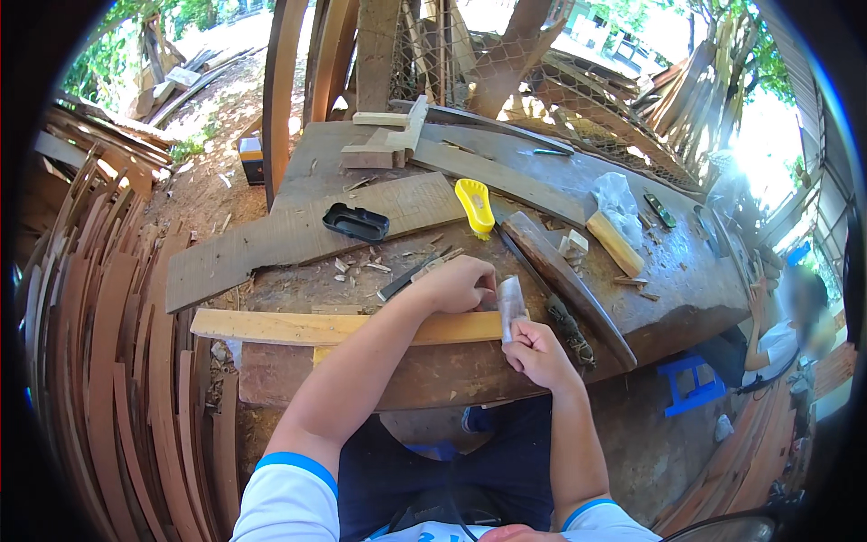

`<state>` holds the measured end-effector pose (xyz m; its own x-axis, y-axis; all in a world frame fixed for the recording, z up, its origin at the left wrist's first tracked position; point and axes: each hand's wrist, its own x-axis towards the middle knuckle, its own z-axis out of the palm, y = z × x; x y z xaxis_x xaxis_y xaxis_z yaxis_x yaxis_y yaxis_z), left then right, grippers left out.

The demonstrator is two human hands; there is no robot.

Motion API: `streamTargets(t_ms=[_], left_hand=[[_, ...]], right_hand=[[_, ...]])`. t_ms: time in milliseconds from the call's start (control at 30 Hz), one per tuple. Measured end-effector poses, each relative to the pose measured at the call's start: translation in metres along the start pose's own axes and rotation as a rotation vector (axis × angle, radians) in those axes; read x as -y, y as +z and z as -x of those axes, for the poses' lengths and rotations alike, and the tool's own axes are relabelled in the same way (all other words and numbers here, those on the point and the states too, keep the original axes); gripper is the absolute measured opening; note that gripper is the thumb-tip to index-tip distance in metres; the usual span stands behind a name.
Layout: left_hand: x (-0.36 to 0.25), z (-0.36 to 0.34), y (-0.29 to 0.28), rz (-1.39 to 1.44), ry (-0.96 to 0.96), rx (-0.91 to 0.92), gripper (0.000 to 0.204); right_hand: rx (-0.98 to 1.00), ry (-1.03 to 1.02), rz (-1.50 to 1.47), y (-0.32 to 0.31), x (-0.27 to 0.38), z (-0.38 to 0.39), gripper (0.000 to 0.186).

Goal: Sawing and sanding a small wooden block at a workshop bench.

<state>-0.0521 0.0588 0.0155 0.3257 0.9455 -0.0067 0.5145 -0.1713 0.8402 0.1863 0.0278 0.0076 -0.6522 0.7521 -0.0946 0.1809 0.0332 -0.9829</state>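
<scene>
My right hand (535, 354) grips the lower end of a pale grey, shiny flat piece (512, 300) that stands upright; its exact kind cannot be made out. Just left of it, my left hand (462, 287) is closed with the fingers curled inward, and whatever they hold is hidden. Below that hand a long light wooden strip (361, 327) lies along the near edge of the bench, its right end reaching the grey piece. A dark flat bar (397, 284) lies beyond my left forearm.
On the wooden bench (298, 370) are a black plastic tray (357, 222), a yellow dish (473, 204), a wide board (217, 260), a dark curved beam (569, 289), a wood block (616, 246) and a clear plastic bag (618, 203). A person (784, 339) sits at right near a blue stool (692, 387).
</scene>
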Motion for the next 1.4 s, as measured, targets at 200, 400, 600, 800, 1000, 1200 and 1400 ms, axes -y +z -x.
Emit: streamTargets(t_ms=[200,400,600,800,1000,1200,1400], left_hand=[[0.001,0.001,0.002,-0.117,0.143,0.176,0.016],[0.001,-0.003,0.004,0.042,0.020,0.073,0.019],[0.002,0.001,0.000,-0.125,0.113,0.142,0.021],[-0.003,0.000,0.005,-0.130,0.158,0.179,0.022],[0.012,-0.005,0.006,-0.057,0.112,0.104,0.019],[0.013,-0.006,0.006,-0.080,0.150,0.119,0.019],[0.009,-0.004,0.004,-0.048,0.103,0.173,0.020]], right_hand=[[0.317,0.135,0.015,-0.021,0.009,0.004,0.034],[0.069,-0.017,0.113,-0.005,-0.004,0.007,0.032],[0.208,0.092,0.070,-0.007,0.009,0.001,0.031],[0.321,0.105,0.130,-0.023,0.007,0.008,0.035],[0.033,-0.055,-0.067,-0.006,-0.012,0.012,0.036],[-0.443,-0.437,0.259,0.018,-0.040,0.022,0.026],[-0.620,-0.468,0.451,0.028,-0.031,0.021,0.029]])
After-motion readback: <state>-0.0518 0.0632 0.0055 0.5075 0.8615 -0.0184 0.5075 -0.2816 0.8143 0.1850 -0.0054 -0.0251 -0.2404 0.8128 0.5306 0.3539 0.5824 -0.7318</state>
